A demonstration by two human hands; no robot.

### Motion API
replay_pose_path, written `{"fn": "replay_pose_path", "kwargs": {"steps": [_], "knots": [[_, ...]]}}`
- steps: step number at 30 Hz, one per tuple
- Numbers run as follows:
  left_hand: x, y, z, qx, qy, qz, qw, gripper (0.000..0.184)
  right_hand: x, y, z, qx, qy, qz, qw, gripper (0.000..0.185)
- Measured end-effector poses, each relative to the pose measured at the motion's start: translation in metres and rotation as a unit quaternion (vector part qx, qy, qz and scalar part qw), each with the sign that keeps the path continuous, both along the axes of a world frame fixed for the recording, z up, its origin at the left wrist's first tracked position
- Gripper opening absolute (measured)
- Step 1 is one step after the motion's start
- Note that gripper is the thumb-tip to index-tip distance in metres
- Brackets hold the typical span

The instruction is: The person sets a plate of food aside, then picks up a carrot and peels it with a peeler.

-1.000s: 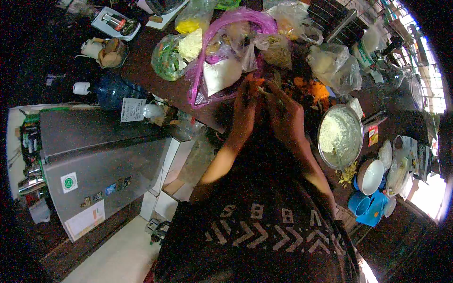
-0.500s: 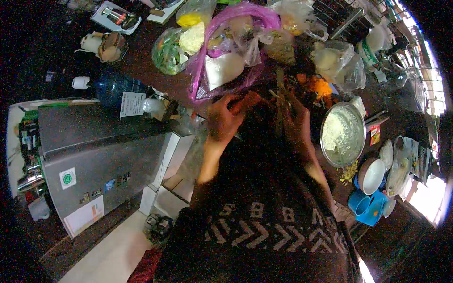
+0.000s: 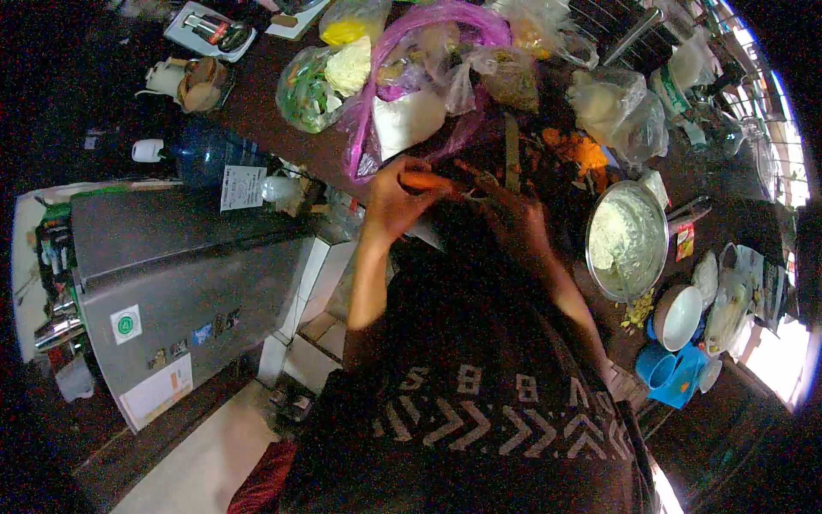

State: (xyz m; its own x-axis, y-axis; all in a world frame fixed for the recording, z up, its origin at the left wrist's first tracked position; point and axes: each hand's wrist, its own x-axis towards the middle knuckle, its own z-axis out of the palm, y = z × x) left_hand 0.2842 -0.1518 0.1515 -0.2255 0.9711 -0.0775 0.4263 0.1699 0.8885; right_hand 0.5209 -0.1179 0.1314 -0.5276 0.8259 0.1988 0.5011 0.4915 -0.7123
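Gripping an orange, elongated carrot-like piece [image 3: 425,182] in the curled, closed left hand [image 3: 392,206], near the translucent pink plastic bag [image 3: 366,120]. Running nearly crosswise along its long axis, dipping slightly, pointing one end toward the blurred right hand [image 3: 519,216]. Cannot tell that hand's opening or hold.

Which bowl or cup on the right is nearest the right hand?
The large steel bowl with the pale mixture inside is closest to the right hand; the smaller white bowl and blue cup stand farther off, lower in view.
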Motion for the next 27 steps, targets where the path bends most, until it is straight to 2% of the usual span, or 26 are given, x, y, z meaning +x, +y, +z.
{"fn": "replay_pose_path", "kwargs": {"steps": [1,3,4,6,7,8,10,12,13,15,16,17,19,22,25,27], "knots": [[0.002,0.001,-0.005,0.000,-0.001,-0.003,1.000,0.032,0.002,0.000,-0.003,0.000,-0.001,-0.003,1.000,0.054],[0.005,0.003,-0.023,0.072,-0.120,0.004,0.990,0.030,0.006,-0.001,-0.011,-0.010,-0.030,-0.020,0.999,0.053],[0.009,0.005,-0.031,0.072,-0.121,0.003,0.990,0.030,0.006,-0.001,-0.003,-0.011,-0.030,-0.021,0.999,0.053],[0.021,0.012,-0.038,0.083,-0.243,0.063,0.964,0.031,0.007,0.000,0.019,-0.070,-0.018,-0.007,0.997,0.051],[0.026,0.016,-0.037,0.083,-0.243,0.063,0.964,0.031,0.007,0.001,0.024,-0.070,-0.018,-0.006,0.997,0.051],[0.030,0.019,-0.036,0.078,-0.325,0.086,0.939,0.034,0.006,0.002,0.027,-0.047,-0.021,0.007,0.999,0.048],[0.037,0.025,-0.036,0.072,-0.404,0.108,0.906,0.038,0.005,0.004,0.042,-0.023,-0.024,0.019,0.999,0.046],[0.041,0.032,-0.035,0.024,-0.449,0.137,0.883,0.041,0.002,0.004,0.058,-0.123,-0.075,-0.002,0.990,0.040],[0.045,0.037,-0.035,0.024,-0.449,0.137,0.883,0.041,0.000,0.004,0.058,-0.123,-0.075,-0.002,0.990,0.040],[0.053,0.043,-0.031,0.102,-0.558,0.077,0.820,0.040,-0.004,0.006,0.056,-0.032,0.078,-0.015,0.996,0.038],[0.055,0.044,-0.024,0.126,-0.592,0.056,0.794,0.039,0.001,0.009,0.035,-0.032,0.078,-0.016,0.996,0.038],[0.058,0.042,-0.008,0.075,-0.599,0.063,0.795,0.040,0.010,0.014,0.000,-0.059,0.051,-0.015,0.997,0.037],[0.058,0.042,-0.010,0.025,-0.603,0.069,0.794,0.040,0.009,0.017,-0.006,-0.085,0.024,-0.014,0.996,0.037],[0.056,0.050,-0.034,0.030,-0.535,0.015,0.844,0.044,0.000,0.015,0.000,-0.037,-0.069,-0.037,0.996,0.036],[0.064,0.055,-0.043,0.017,-0.632,0.046,0.774,0.049,-0.005,0.013,0.010,-0.036,-0.089,-0.036,0.995,0.035],[0.064,0.054,-0.053,0.080,-0.645,0.006,0.760,0.053,-0.004,0.011,0.013,-0.053,-0.099,-0.024,0.993,0.035]]}}
